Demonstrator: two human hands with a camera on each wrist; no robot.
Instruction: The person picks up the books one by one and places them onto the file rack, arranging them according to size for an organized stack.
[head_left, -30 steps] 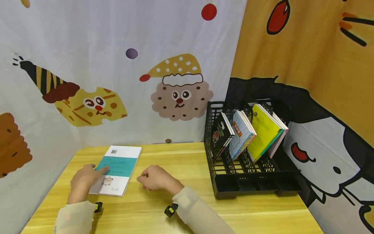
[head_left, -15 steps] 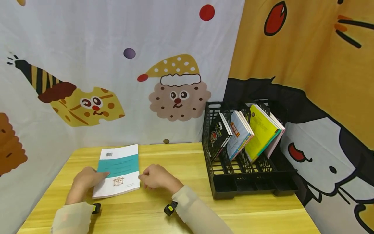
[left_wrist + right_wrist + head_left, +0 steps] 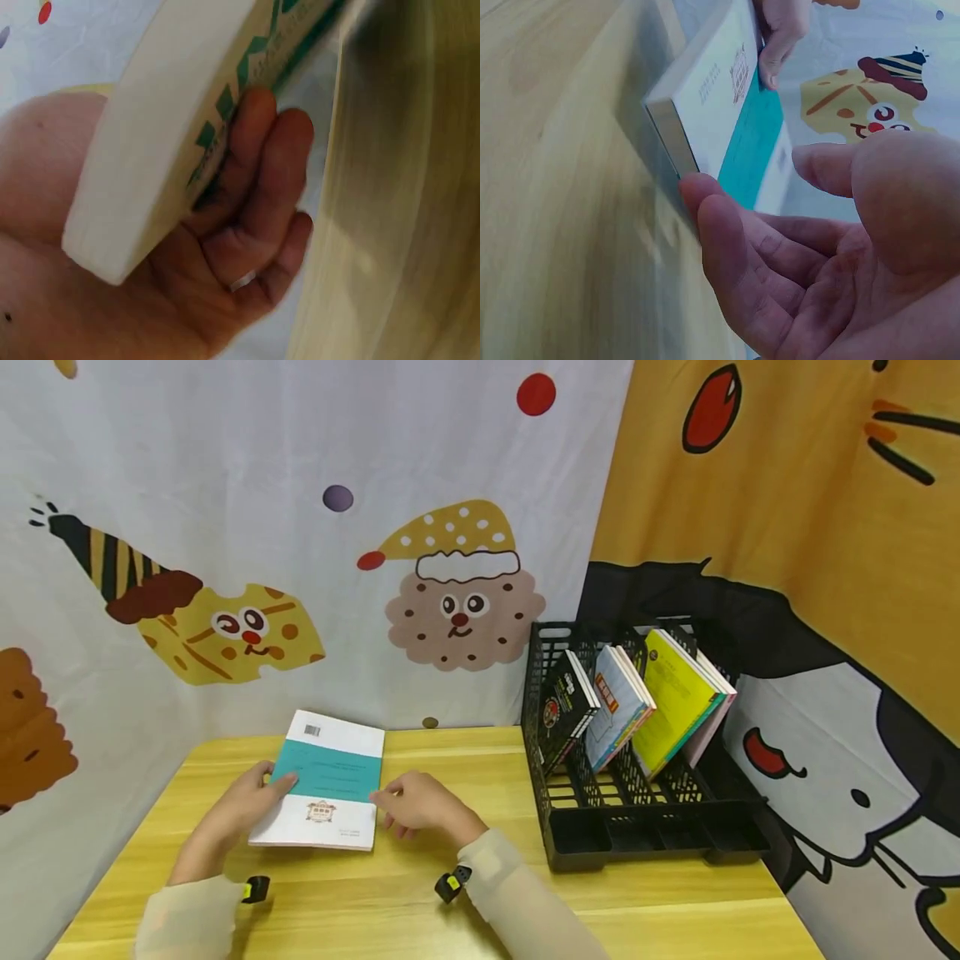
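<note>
A white book with a teal band [image 3: 330, 768] is lifted off the table, its barcode end pointing away from me. My left hand [image 3: 238, 810] grips its left edge, thumb on the cover. In the left wrist view the fingers [image 3: 251, 161] curl beneath the book [image 3: 161, 120], against a face with green printing. At the opposite edge is my right hand [image 3: 423, 802]. Seen from the right wrist, its fingertips [image 3: 697, 191] touch the edge of the book, while the thumb [image 3: 825, 166] stands apart from the cover.
A black divided rack [image 3: 585, 827] stands on the right of the wooden table [image 3: 360, 910]. Leaning in its slots are black books [image 3: 562, 710], light blue books [image 3: 615, 706] and yellow books [image 3: 675, 693]. A printed curtain [image 3: 247, 443] hangs behind the table.
The book, lying flat a second ago, has been raised by my left hand and shifted right toward my right hand. The left hand moved right with it; the right hand moved slightly right.
</note>
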